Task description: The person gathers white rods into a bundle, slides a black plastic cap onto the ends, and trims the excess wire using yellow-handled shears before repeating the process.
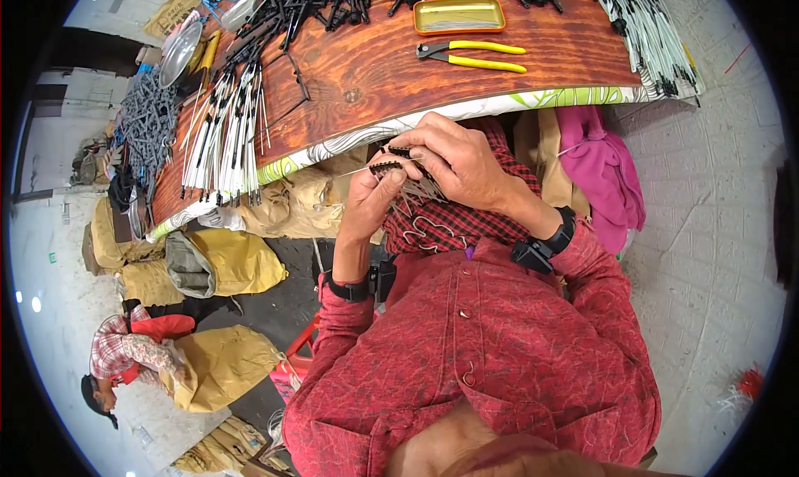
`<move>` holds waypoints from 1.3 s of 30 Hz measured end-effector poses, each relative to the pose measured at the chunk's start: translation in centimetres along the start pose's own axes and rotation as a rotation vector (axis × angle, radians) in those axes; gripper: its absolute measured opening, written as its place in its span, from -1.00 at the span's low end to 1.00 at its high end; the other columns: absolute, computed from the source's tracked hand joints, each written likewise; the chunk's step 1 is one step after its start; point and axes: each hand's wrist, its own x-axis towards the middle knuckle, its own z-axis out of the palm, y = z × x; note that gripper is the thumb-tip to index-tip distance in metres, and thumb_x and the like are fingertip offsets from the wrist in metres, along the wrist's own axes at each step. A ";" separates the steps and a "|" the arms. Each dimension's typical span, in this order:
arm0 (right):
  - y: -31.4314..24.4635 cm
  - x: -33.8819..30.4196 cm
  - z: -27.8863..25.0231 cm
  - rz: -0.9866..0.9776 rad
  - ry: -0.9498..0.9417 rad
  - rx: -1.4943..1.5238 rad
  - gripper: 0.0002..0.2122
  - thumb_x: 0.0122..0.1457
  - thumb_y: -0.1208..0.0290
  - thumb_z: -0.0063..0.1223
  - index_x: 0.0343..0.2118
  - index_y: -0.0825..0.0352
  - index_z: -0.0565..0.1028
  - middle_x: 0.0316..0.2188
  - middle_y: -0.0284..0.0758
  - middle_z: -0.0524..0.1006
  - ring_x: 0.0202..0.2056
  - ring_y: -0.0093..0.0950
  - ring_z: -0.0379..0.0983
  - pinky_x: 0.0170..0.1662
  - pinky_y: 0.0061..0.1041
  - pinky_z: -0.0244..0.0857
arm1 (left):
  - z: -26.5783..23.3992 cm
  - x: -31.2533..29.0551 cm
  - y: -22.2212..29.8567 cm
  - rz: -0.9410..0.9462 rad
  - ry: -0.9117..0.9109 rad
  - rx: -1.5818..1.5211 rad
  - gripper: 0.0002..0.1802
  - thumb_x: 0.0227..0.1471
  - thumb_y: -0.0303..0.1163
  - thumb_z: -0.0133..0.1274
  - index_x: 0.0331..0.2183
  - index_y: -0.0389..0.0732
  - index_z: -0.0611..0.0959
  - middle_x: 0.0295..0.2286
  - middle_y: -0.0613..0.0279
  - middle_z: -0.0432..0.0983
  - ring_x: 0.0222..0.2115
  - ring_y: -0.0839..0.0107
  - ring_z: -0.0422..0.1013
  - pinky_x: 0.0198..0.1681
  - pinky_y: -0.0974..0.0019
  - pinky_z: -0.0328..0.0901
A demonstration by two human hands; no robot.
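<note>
Both of my hands work together above my lap, just in front of the table edge. My left hand [370,201] pinches a small black toothed strip [385,167] between thumb and fingers, and a thin pale wire [353,173] juts out to its left. My right hand [463,166] is curled against the left one, its fingers closed on a black ribbed piece [401,151]. Several thin pale rods hang below the hands. Fingers hide where these pieces meet. A red-and-black checked cloth [429,234] lies under the hands.
Yellow-handled pliers [487,56] and a small yellow tray [459,17] of thin wires lie on the wooden table [358,86]. White rods [225,144] with black fittings lie at left. A purple cloth [599,169] hangs at right. Far left, another person [133,348] handles a yellow sack.
</note>
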 end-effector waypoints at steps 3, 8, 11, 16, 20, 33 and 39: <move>-0.3 0.2 -0.6 -0.012 -0.028 -0.039 -0.80 0.16 0.60 0.00 -0.18 0.33 0.57 -0.35 -0.23 0.51 -0.37 -0.29 0.50 -0.34 -0.41 0.38 | 0.6 0.2 0.4 0.047 0.026 0.033 -0.68 0.28 -0.21 0.00 -0.27 -0.29 0.65 -0.28 0.34 0.44 -0.30 0.60 0.28 -0.23 0.46 0.20; -0.2 0.2 -0.8 -0.018 -0.034 -0.110 -0.81 0.14 0.60 0.02 -0.19 0.34 0.57 -0.38 -0.25 0.50 -0.38 -0.32 0.51 -0.36 -0.42 0.39 | 1.0 0.4 0.9 0.031 0.014 0.075 -0.68 0.29 -0.22 -0.01 -0.28 -0.29 0.65 -0.28 0.34 0.44 -0.30 0.60 0.29 -0.23 0.46 0.20; 0.0 0.3 -0.7 -0.023 -0.030 -0.112 -0.81 0.13 0.60 0.04 -0.18 0.35 0.56 -0.39 -0.25 0.49 -0.38 -0.33 0.51 -0.37 -0.42 0.39 | 0.9 0.3 0.9 -0.006 0.006 0.095 -0.69 0.29 -0.24 -0.02 -0.29 -0.29 0.64 -0.27 0.33 0.45 -0.29 0.58 0.31 -0.22 0.47 0.21; 0.3 0.6 -0.7 -0.066 -0.030 -0.067 -0.81 0.13 0.59 0.06 -0.17 0.37 0.53 -0.40 -0.26 0.48 -0.41 -0.33 0.50 -0.36 -0.42 0.38 | 0.9 0.7 0.6 0.058 0.005 0.173 -0.70 0.29 -0.26 -0.03 -0.29 -0.29 0.65 -0.26 0.33 0.45 -0.32 0.59 0.31 -0.24 0.50 0.20; -0.1 0.5 -1.7 -0.030 -0.063 0.000 -0.83 0.12 0.59 0.08 -0.20 0.38 0.52 -0.42 -0.25 0.46 -0.43 -0.33 0.48 -0.38 -0.43 0.35 | 1.5 0.9 0.9 0.205 0.051 0.183 -0.72 0.30 -0.29 -0.05 -0.29 -0.28 0.65 -0.25 0.31 0.48 -0.33 0.58 0.33 -0.26 0.49 0.23; -0.3 0.6 -1.9 0.023 -0.043 -0.064 -0.94 0.12 0.54 0.14 -0.37 0.39 0.53 -0.48 -0.24 0.45 -0.49 -0.33 0.45 -0.42 -0.41 0.31 | 1.9 1.4 1.9 0.269 0.029 0.382 -0.80 0.21 -0.48 -0.07 -0.31 -0.34 0.64 -0.27 0.16 0.53 -0.28 0.36 0.45 -0.19 0.35 0.32; -0.4 0.3 -2.7 0.251 -0.184 0.145 -0.79 0.13 0.43 0.21 -0.23 0.44 0.53 -0.38 -0.31 0.51 -0.38 -0.49 0.48 -0.32 -0.43 0.34 | 1.9 0.9 2.6 0.233 0.095 0.290 -0.80 0.21 -0.48 -0.07 -0.28 -0.35 0.63 -0.25 0.12 0.55 -0.24 0.33 0.47 -0.16 0.32 0.34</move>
